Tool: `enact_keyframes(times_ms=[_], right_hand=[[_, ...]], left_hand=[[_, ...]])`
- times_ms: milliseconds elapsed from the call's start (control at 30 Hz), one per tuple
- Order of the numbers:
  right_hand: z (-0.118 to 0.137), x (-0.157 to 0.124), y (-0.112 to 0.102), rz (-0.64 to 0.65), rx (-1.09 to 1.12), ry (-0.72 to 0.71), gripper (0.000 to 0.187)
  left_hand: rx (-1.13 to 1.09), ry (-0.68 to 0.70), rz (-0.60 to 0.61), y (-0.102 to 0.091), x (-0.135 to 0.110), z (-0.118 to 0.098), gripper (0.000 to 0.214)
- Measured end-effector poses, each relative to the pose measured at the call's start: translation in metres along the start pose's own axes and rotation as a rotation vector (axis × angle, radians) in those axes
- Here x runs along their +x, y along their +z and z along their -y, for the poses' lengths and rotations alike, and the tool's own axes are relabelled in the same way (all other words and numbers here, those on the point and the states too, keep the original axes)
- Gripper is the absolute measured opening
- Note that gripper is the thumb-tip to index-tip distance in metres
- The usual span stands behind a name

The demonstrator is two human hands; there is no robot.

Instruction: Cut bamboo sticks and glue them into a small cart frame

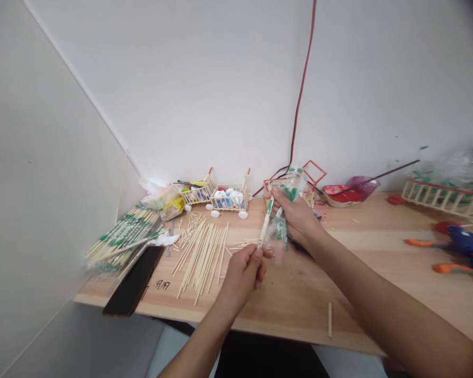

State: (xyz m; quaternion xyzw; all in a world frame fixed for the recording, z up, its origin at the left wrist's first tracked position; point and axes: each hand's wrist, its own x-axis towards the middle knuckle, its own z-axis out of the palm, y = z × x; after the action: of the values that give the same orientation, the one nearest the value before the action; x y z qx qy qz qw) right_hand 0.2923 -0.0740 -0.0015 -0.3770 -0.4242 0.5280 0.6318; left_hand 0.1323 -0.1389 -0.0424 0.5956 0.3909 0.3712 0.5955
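Pale wooden tabletop [295,299], set against plain white walls [205,79].

Item: left hand [245,268], centre of frame, fingers closed on the lower end of a slim pale stick in a green-marked sleeve [265,224]; the stick is tilted, raised off the table. Item: right hand [294,212], above and to the right, fingers pinched near the stick's upper end, with crumpled clear plastic film with green print [281,228] bunched about them.

Handling note, by judgement: anchor the lower end firmly, draw film along the stick's length rather than sideways, and keep loose film clear of the pinch.

Adjacent, left of centre: fanned loose pale wooden sticks [201,257]; short cut wooden pieces [186,231]. Behind these: two small wheeled stick-built carts [229,200].

Left of frame: green-printed packets of wrapped sticks [128,236]; flat black panel [134,283].

Right of frame: shallow dish of red paint [342,196]; orange-handled blue tool, blurred, kind uncertain [471,247]. Lower right: one short pale stick [330,320].
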Motion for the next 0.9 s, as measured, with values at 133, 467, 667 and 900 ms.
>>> enact_keyframes(times_ms=[133,467,667,900], right_hand=[[-0.006,-0.006,0.008,-0.113,-0.117,-0.106,0.04],[-0.009,-0.028,0.029,0.077,-0.287,-0.056,0.043],[0.002,-0.036,0.036,0.494,-0.513,0.036,0.046],[0.012,-0.039,0.038,0.704,-0.566,0.109,0.048]], left_hand=[[0.061,0.041,-0.078,0.006,-0.004,0.011,0.037],[0.218,0.118,-0.104,-0.021,0.013,-0.022,0.037],[0.003,0.168,-0.277,-0.063,0.032,-0.052,0.039],[-0.297,0.249,-0.402,-0.086,0.032,-0.078,0.03]])
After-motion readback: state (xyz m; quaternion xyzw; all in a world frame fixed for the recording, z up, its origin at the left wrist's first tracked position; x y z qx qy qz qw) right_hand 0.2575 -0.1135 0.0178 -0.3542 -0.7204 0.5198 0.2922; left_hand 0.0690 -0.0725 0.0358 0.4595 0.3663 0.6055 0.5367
